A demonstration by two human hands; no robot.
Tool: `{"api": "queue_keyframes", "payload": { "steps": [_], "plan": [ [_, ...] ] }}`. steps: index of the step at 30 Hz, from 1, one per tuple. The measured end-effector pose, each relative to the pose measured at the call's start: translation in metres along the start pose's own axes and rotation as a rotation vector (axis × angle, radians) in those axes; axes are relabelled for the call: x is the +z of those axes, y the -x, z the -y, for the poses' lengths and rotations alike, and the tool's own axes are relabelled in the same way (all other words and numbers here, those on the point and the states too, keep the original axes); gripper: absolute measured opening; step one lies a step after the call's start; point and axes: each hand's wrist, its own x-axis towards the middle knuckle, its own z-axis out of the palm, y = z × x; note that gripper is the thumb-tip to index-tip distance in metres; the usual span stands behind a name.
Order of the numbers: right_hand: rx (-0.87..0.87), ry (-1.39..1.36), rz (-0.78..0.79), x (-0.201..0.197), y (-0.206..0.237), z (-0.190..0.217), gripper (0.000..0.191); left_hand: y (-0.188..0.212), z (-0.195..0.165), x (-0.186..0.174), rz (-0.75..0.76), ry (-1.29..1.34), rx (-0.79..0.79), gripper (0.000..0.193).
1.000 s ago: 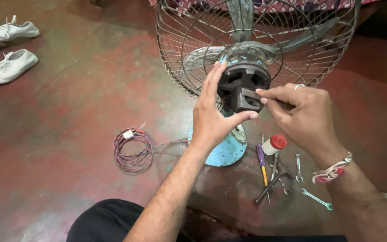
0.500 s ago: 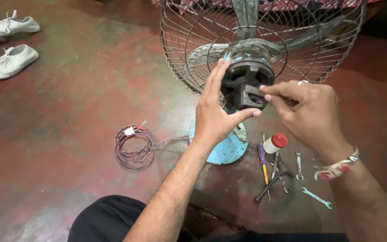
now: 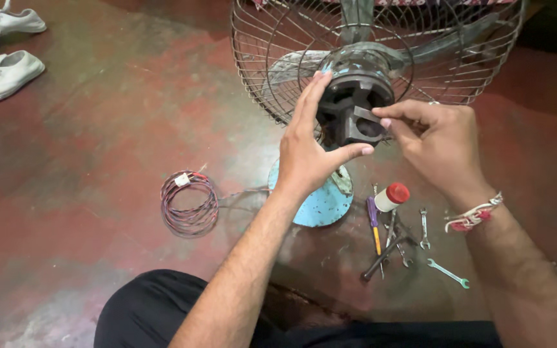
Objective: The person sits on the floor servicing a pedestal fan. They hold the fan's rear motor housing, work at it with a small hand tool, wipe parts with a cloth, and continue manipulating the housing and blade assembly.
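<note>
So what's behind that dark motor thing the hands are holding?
Behind the dark motor housing stands the fan's wire guard, with a pale blade showing through. The left hand covers the housing's left side.

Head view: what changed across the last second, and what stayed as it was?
Little changed. The right hand slid slightly left, so its pinched fingertips now touch the rear face of the dark motor housing. The left hand stayed cupped on the housing's left side. Nothing was picked up or let go. The wire coil, tools, red-capped bottle and white shoes lie on the floor as before.
</note>
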Motion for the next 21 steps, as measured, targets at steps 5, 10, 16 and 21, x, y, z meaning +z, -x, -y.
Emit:
{"api": "queue_keyframes", "payload": {
  "steps": [5,10,16,21],
  "plan": [
    [-0.114,-0.178,0.026,0.0007,-0.0014,-0.0016,0.023,0.0007,0.0014,-0.0016,0.014,-0.001,-0.001,0.121],
    [-0.068,-0.008,-0.016,-0.0007,0.0016,0.0004,0.023,0.0003,0.0051,-0.0012,0.042,0.035,-0.024,0.121],
    [-0.14,-0.064,-0.006,-0.004,-0.0013,-0.0004,0.02,0.0011,0.0061,0.0012,0.043,0.019,0.006,0.122],
    [-0.159,-0.093,-0.024,-0.0039,0.0021,0.0032,0.022,0.0022,0.0053,0.0016,0.044,0.021,0.007,0.121]
  ]
}}
